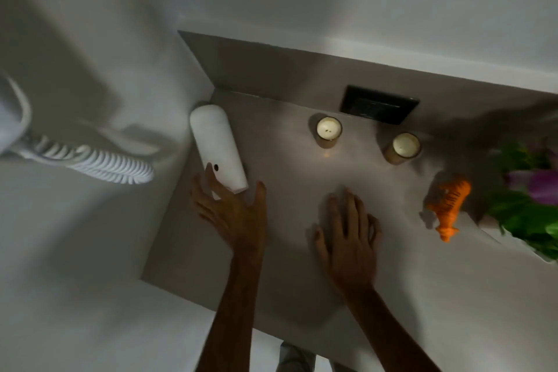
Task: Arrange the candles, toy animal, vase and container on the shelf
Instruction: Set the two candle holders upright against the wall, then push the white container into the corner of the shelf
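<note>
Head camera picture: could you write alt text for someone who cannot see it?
Two bare hands reach over a grey shelf: the left hand touches a white container, the right hand lies flat. Behind stand two candles, with an orange toy animal and flowers at right.

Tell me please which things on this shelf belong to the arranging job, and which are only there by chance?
Belong to the job:
white container
left candle
right candle
orange toy animal
flowers in the vase
shelf

Only there:
black wall plate
white coiled cord on the wall
</note>
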